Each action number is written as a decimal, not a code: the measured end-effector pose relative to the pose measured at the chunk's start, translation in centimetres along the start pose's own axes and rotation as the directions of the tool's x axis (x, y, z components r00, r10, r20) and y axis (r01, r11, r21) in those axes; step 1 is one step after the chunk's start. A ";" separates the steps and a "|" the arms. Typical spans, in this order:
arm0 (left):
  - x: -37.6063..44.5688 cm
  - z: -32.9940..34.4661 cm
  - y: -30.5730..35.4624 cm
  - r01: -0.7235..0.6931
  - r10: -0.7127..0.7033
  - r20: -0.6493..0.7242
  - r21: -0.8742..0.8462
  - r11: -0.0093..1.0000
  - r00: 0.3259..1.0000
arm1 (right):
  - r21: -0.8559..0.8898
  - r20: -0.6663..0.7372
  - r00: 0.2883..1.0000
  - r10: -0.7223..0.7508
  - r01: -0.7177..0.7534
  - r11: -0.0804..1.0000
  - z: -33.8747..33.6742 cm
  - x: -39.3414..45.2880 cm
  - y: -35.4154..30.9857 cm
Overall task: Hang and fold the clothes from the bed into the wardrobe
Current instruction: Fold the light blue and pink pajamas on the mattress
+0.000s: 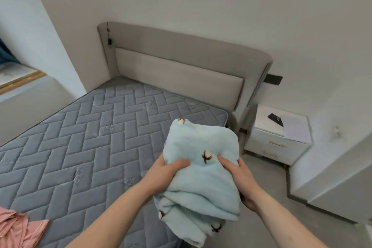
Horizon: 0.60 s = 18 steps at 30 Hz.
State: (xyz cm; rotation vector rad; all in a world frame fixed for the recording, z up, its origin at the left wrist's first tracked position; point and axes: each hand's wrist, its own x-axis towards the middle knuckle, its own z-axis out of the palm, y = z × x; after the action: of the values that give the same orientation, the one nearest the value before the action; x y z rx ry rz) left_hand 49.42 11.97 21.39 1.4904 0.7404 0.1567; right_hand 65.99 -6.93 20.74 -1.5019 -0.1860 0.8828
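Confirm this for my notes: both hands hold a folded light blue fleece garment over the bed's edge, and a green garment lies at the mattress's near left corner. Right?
Not quite. The garment at the near left corner of the mattress is pink, not green, as the head view shows. The rest stands: the left hand and right hand both grip the folded light blue fleece garment over the bed's edge.

— What are you holding?
— I'm holding a folded light-blue fleece garment [203, 169] with brown-and-white motifs, above the grey quilted bed [90, 143]. A pink garment [18, 227] is lying crumpled at its corner.
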 end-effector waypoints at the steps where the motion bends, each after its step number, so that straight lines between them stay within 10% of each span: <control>1: 0.8 1.7 1.3 -0.016 0.015 0.023 0.012 1.000 1.000 | 0.002 -0.018 1.000 -0.016 0.016 1.000 -1.8 0.1 -1.0; 18: 12.8 28.3 17.4 -0.203 0.183 0.274 0.043 0.978 0.944 | 0.015 -0.253 0.945 -0.209 0.220 0.975 -28.9 1.0 -15.6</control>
State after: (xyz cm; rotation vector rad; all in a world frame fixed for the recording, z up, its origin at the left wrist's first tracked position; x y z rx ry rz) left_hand 80.29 -3.10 30.58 1.6131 0.3839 0.0742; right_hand 90.45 -26.31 31.02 -1.5055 -0.1402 0.5146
